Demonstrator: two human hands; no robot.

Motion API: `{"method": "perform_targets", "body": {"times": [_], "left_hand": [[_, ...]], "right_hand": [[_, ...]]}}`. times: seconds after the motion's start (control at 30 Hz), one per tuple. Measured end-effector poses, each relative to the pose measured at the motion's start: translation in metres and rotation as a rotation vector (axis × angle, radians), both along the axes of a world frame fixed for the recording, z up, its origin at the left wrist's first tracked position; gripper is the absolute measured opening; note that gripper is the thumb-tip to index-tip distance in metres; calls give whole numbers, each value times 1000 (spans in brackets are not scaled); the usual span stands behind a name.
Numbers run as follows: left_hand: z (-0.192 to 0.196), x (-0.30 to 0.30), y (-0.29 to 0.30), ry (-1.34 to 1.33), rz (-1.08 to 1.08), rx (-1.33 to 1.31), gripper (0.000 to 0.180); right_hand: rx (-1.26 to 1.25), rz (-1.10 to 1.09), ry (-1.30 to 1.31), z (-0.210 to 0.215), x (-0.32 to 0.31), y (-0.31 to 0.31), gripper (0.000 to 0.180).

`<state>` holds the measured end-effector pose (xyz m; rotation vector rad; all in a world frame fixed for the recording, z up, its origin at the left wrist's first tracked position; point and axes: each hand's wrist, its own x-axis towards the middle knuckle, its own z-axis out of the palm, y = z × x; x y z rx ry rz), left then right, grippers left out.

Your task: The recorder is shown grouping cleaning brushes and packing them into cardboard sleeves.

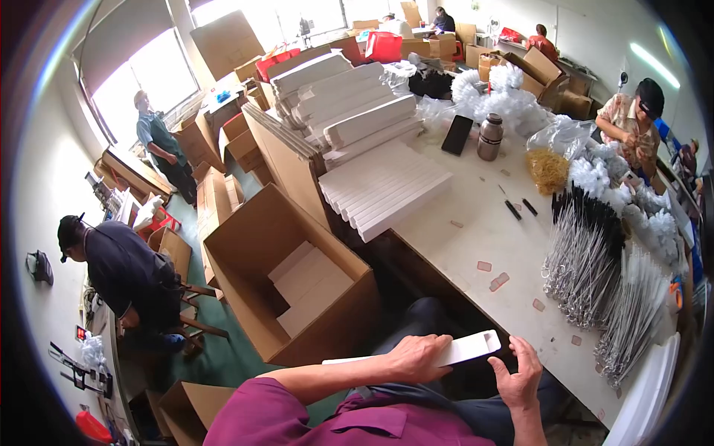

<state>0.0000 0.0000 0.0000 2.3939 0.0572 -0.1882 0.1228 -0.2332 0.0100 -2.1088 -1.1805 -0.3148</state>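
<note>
Across my lap lies a long, narrow white box (468,348). Its near-right end looks open, with a flap edge showing. My left hand (420,358) is wrapped round the middle of the box. Just beyond the open end is my right hand (518,374), thumb and fingers apart, holding nothing that I can see. To the left stands a large open cardboard carton (327,316) with several white boxes (311,286) lying in it. More long white boxes (387,189) are stacked on the table behind.
On the white table (476,230) are thin wire-handled brushes (584,260), rubber bands (547,171), a dark phone (457,134), a bottle (489,137) and small labels (499,282). One person (126,279) bends at the left; another (632,130) works across the table.
</note>
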Motion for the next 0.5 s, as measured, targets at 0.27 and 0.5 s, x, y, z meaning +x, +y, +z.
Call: {"method": "perform_targets", "body": {"times": [0.27, 0.5], "left_hand": [[-13, 2, -16, -67, 68, 12, 60], [-18, -3, -23, -43, 118, 24, 58]], "right_hand": [[201, -148, 322, -38, -19, 7, 23], [337, -232, 493, -66, -32, 10, 24]]}}
